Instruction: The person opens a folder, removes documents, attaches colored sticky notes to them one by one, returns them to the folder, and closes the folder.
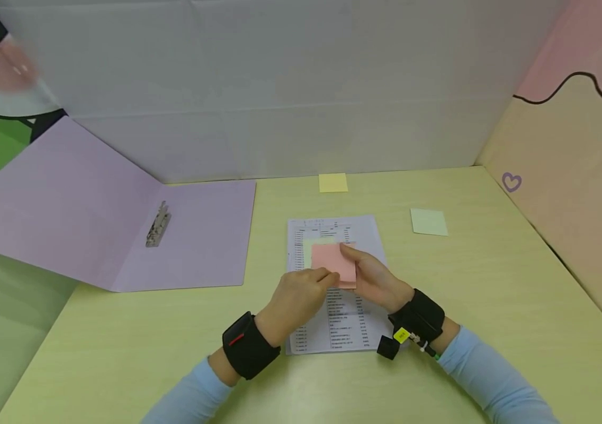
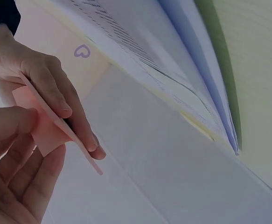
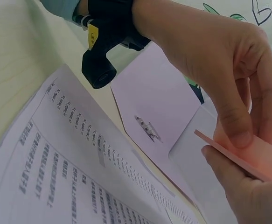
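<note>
In the head view, a pad of pink sticky notes (image 1: 326,257) is held over a stack of printed sheets (image 1: 353,333). My right hand (image 1: 377,280) grips the pad by its right side, thumb on the front face. With thumb and fingers, my left hand (image 1: 298,297) pinches at the pad's lower edge. The left wrist view shows the left fingers (image 2: 52,161) on a pink sheet (image 2: 45,128) that stands away from the pad. A pale green note (image 1: 308,247) lies on the printed sheets, partly hidden behind the pink pad.
An open purple folder (image 1: 200,241) with a metal clip (image 1: 159,225) lies at the left, its cover leaning up. A yellow sticky note pad (image 1: 333,182) sits at the table's back edge. Farther right lies a pale green note pad (image 1: 429,222). Walls stand behind and to the right.
</note>
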`<state>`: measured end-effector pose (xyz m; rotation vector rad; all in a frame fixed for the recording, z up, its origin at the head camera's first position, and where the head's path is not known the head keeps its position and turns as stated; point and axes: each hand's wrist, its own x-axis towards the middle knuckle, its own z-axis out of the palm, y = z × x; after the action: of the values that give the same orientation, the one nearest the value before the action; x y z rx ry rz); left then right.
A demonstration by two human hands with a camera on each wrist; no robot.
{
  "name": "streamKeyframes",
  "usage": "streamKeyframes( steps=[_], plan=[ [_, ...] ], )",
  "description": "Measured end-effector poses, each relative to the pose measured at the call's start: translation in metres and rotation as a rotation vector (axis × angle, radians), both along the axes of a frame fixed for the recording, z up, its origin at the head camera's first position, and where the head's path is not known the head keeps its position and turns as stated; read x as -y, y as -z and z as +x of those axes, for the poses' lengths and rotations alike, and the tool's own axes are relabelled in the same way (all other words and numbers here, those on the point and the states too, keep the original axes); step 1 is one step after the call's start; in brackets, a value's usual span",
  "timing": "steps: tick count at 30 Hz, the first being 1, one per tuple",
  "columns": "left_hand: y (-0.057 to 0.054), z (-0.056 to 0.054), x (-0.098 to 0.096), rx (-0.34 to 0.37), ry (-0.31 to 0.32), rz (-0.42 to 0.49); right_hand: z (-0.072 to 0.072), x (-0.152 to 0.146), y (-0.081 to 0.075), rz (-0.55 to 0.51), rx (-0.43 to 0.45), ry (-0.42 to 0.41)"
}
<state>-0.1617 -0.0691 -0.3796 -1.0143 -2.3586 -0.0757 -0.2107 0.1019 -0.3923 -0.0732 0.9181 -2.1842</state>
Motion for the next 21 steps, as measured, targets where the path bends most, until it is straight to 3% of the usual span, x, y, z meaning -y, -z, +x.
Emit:
streamKeyframes(
  steps=[4, 7, 14, 21],
  plan=[
    [0.0019, -0.0018, -0.0008, -0.035, -0.018, -0.007, -0.0001, 0.0014, 0.0006, -0.021, 0.003, -0.012],
    [0.0019, -0.0026, 0.0002, -0.044, -0.034, 0.001, 0.0002, -0.0014, 0.0012, -0.047, -0.020, -0.068],
    [0.0003, -0.0041, 0.0036, -0.041, -0.063, 0.025, -0.0012, -0.0070, 0.0047, -0.119, -0.218, -0.268],
    [-0.0030, -0.0046, 0.0060, -0.036, -0.065, 0.042, -0.0021, -0.0019, 0.0063, -0.053, -0.276, -0.269]
  ],
)
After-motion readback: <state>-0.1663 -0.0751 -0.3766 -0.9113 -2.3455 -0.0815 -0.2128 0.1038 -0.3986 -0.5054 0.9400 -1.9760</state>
